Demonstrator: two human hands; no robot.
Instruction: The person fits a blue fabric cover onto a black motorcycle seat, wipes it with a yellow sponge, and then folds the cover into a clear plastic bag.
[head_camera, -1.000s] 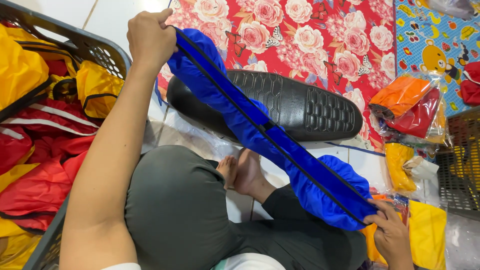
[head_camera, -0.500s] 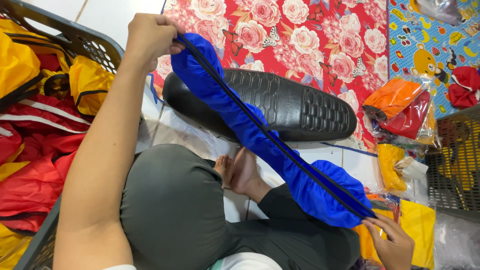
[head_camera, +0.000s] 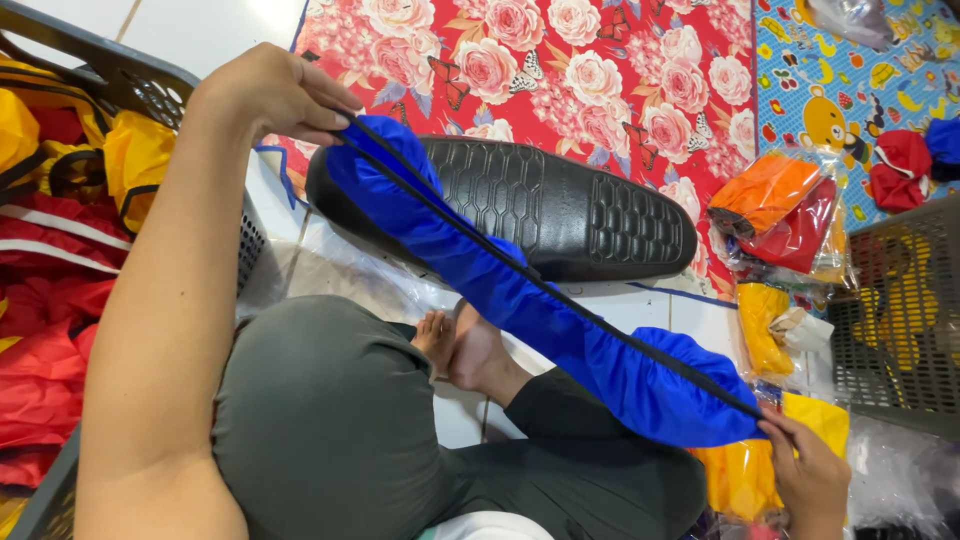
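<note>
A person sits cross-legged, stretching a blue cover (head_camera: 540, 300) with a black elastic edge between both hands. The left hand (head_camera: 275, 95) pinches one end, fingers clenched on it; the right hand (head_camera: 810, 475) grips the other end low down. Since a second ago the cover is pulled straighter and tauter (less bunched at the right fingers). Behind it, just past the left fingers, lies a black seat (head_camera: 560, 205).
</note>
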